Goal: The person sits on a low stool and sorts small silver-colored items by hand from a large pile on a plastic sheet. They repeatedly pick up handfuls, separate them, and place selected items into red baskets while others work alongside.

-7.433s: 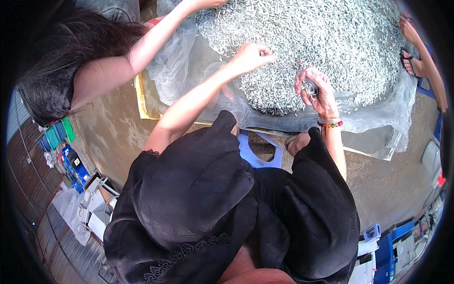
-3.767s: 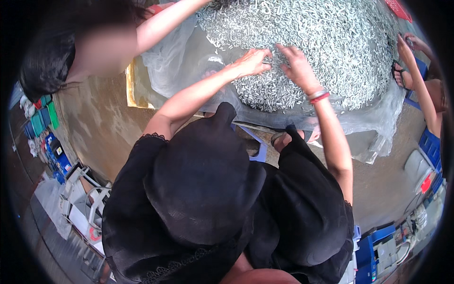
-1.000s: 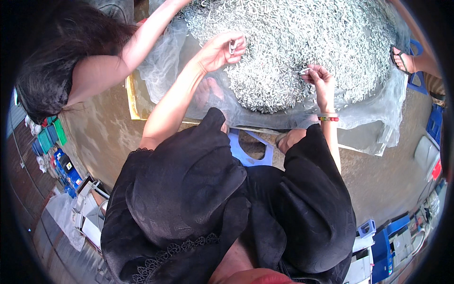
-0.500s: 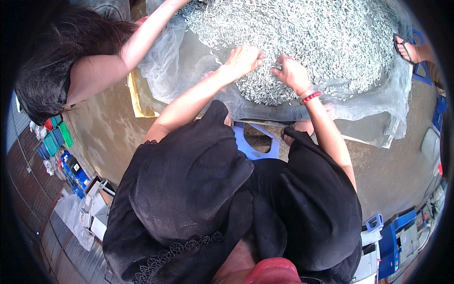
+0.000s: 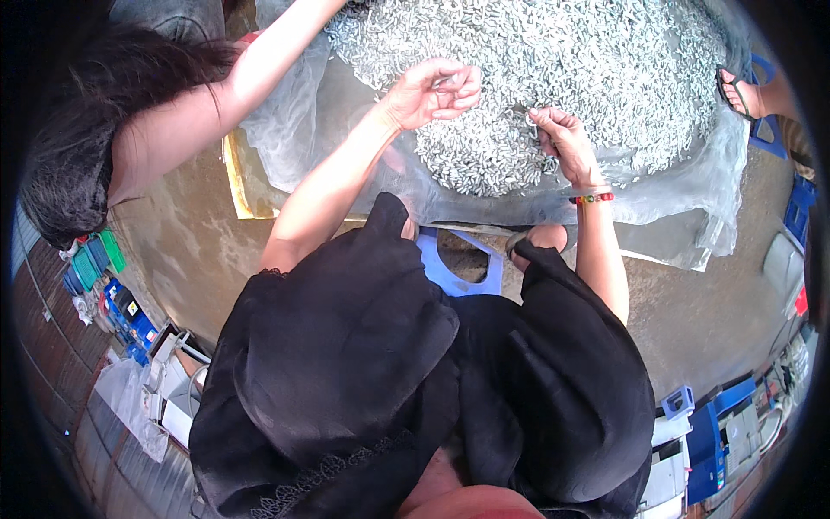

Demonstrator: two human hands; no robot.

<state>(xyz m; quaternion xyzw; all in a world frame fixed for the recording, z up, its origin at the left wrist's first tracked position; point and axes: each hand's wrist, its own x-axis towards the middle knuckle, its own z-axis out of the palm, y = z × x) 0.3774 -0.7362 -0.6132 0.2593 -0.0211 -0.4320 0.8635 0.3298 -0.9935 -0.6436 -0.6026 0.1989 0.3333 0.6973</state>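
A wide heap of small silvery fish (image 5: 622, 78) lies spread over a pale mesh net (image 5: 290, 125). Over the near left part of the heap, my left hand (image 5: 432, 93) is raised with its palm partly turned up and its fingers curled in; whatever they may hold is hidden. To its right, my right hand (image 5: 566, 145), with a beaded bracelet (image 5: 592, 198) at the wrist, pinches thumb and forefinger together just above the fish. A small dark sliver shows at those fingertips, too small to name.
Another person's bare arm (image 5: 268, 56) reaches across at the upper left. A sandalled foot (image 5: 742, 93) is by the net's right side. Below the near edge is a blue plastic stool (image 5: 454, 272). Wet concrete (image 5: 194, 208) surrounds the net, with crates and bins (image 5: 705, 450) beyond.
My left hand has lifted away and turned its palm upward. My right hand has shifted slightly right and nearer me, its thumb and forefinger now pinched. The other person's arm moved slightly.
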